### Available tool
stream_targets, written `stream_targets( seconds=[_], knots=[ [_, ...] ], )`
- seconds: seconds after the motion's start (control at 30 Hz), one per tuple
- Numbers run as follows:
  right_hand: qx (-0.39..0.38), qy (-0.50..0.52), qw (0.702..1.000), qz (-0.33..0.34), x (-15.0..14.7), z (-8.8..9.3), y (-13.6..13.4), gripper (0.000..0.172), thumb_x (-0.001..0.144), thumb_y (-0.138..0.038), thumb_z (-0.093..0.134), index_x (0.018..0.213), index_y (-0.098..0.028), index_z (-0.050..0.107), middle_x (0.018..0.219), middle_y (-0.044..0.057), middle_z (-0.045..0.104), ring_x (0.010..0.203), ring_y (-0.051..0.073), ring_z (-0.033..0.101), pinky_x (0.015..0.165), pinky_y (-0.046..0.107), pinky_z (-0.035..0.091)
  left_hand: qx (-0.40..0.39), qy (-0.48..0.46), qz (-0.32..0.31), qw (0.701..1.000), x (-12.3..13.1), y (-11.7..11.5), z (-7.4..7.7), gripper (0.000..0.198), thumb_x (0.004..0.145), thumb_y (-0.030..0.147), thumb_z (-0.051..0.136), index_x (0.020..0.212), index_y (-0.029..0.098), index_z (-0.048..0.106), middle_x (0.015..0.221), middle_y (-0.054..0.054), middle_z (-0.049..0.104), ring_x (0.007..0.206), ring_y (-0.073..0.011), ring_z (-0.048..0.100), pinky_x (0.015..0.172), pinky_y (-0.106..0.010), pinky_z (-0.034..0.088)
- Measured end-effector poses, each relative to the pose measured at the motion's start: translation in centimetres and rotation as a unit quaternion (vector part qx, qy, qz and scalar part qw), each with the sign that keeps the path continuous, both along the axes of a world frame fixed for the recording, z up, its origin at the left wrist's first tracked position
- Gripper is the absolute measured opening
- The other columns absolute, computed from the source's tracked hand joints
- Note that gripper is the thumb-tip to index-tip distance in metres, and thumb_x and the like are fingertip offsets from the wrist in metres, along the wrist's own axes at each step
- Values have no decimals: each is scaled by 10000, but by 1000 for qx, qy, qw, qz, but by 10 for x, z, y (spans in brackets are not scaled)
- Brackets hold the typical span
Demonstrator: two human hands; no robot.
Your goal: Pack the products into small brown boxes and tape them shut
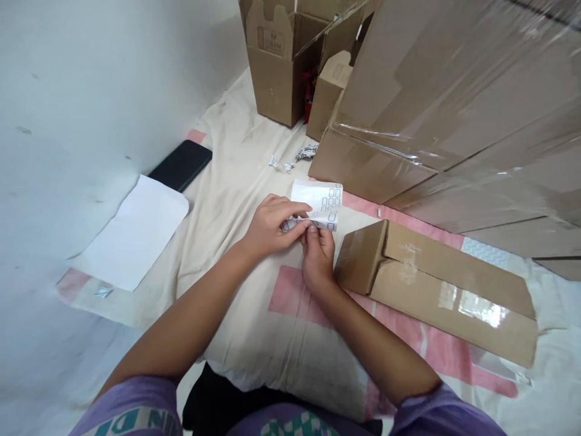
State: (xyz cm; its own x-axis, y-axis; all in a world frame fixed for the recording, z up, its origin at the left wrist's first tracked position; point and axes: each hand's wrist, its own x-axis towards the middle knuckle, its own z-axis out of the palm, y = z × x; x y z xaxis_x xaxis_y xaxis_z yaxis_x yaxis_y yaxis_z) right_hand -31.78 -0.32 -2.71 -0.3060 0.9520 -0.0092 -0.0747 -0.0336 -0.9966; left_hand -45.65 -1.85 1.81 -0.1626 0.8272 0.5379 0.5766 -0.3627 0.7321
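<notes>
A white sheet of paper (311, 192) with rows of printed blue-grey squares lies in front of me, its near edge curled or folded up. My left hand (276, 223) is closed on the left part of that near edge, thumb below and fingers above. From the near side, my right hand (318, 257) pinches the same edge, with its thumb close to the left thumb. Part of the paper's near edge is hidden by my fingers.
On the left, a plain white sheet (136, 233) partly covers a black phone (184, 165) by the wall. Crumpled foil (307, 152) lies beyond the paper. A taped carton (440, 290) sits at right. Large wrapped cartons (454, 103) and an upright carton (272, 79) stand behind.
</notes>
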Motion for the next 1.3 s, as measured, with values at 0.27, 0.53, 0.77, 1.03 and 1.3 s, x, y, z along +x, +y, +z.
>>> stream_targets(
  seconds=[0.27,0.53,0.77,1.03,1.3],
  knots=[
    [-13,19,999,-23,-1,-1,2,425,971,-576,534,1162,-220,667,1114,85,722,1112,230,662,983,410,546,-86,-192,-94,973,0,0,1,380,882,378,728,1236,252,674,961,-38,747,834,-188,650,823,-312,467],
    [-44,44,998,0,-1,2,0,359,947,-559,581,987,-214,668,1005,58,718,866,189,675,766,328,557,-90,-214,-85,969,-8,4,-4,375,870,479,732,1147,229,693,1072,-73,676,969,-216,603,925,-334,458],
    [-40,51,998,14,0,6,-2,327,958,-539,579,1000,-220,636,918,33,716,752,176,664,726,331,538,-91,-146,-30,985,-15,5,-2,417,900,558,658,1163,235,660,1198,-97,635,1089,-257,592,1002,-396,449],
    [-40,75,996,22,0,7,-2,278,972,-497,601,1000,-223,638,851,8,708,731,179,657,723,332,521,-65,-24,66,995,-13,5,-4,587,864,714,618,1238,261,612,1343,-112,586,1308,-328,483,1174,-524,322],
    [-52,79,995,22,1,7,-2,263,967,-490,613,1020,-234,642,864,4,712,748,182,661,723,334,524,-73,18,48,996,-18,6,-9,795,794,846,575,1351,280,530,1460,-133,495,1393,-354,405,1203,-547,286]
  ],
)
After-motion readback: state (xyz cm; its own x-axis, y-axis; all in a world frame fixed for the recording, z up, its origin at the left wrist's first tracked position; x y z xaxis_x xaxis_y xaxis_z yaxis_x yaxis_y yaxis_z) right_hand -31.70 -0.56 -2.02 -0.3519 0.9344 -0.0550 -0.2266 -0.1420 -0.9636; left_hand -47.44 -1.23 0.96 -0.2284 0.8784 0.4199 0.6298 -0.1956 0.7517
